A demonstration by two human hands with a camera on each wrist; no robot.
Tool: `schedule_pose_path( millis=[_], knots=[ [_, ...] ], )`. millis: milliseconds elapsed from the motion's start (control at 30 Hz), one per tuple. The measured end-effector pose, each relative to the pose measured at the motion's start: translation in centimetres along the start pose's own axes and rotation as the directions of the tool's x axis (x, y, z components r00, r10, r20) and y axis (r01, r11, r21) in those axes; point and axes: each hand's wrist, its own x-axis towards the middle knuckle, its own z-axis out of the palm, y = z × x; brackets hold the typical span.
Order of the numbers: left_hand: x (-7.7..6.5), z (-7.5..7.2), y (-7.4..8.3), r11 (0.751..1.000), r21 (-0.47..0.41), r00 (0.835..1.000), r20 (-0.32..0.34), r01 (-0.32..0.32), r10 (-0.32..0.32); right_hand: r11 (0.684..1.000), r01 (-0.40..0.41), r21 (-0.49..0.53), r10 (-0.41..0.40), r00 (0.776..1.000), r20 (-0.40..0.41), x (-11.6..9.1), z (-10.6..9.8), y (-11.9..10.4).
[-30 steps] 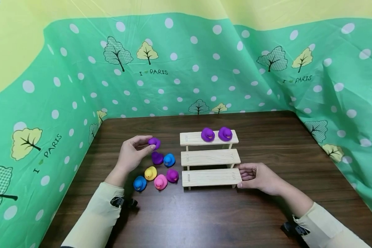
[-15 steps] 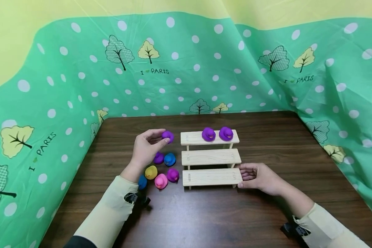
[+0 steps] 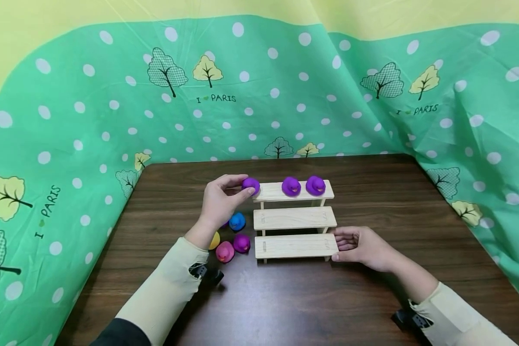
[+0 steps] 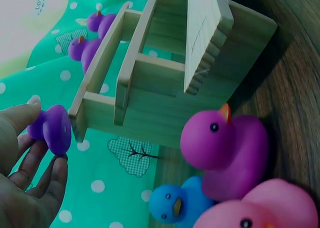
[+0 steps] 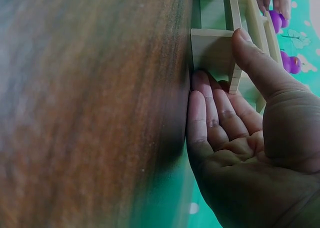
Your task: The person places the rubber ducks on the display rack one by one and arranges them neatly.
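Observation:
My left hand (image 3: 220, 202) pinches a purple rubber duck (image 3: 251, 186) between thumb and fingers at the left end of the top step. In the left wrist view, that duck (image 4: 56, 129) is close beside the step's end. The stand is a three-step wooden display riser (image 3: 295, 219). Two more purple ducks, one near the middle (image 3: 291, 186) and one at the right (image 3: 315, 186), sit on its top step. My right hand (image 3: 363, 247) holds the right end of the lowest step, its thumb (image 5: 243, 40) on the plank's edge and its fingers around the end.
Left of the riser, on the dark wood table (image 3: 285, 302), stand a blue duck (image 3: 237, 221), a magenta duck (image 3: 241, 243) and a pink duck (image 3: 225, 252). A yellow duck (image 3: 215, 241) is partly hidden by my left arm. A green dotted cloth (image 3: 251, 91) hangs behind.
My left hand has carried the purple duck right and slightly away from me, from above the loose ducks to the top step's left end. The right hand has stayed on the riser.

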Motion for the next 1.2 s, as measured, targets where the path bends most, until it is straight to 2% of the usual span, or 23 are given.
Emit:
schedule_pose_path(
  millis=[400, 633, 833, 1200],
  knots=[
    [0.6, 2.0, 0.2, 0.999, -0.028, 1.0, 0.007, -0.03, 0.03, 1.0, 0.013, -0.003, -0.013, 1.0, 0.002, 0.0, 0.0, 0.0],
    [0.6, 2.8, 0.5, 0.999, 0.019, 1.0, 0.009, -0.026, 0.026, 1.0, 0.016, -0.002, -0.016, 1.0, 0.006, 0.0, 0.0, 0.0],
    [0.7, 3.3, 0.5, 0.999, 0.022, 1.0, 0.004, -0.029, 0.028, 1.0, 0.015, -0.015, -0.015, 1.0, 0.0, 0.0, -0.1, -0.1],
    [0.7, 3.6, 0.4, 0.998, 0.063, 0.999, 0.018, -0.03, 0.029, 0.999, 0.028, 0.021, -0.029, 0.999, 0.018, 0.0, 0.0, 0.3]
  ],
)
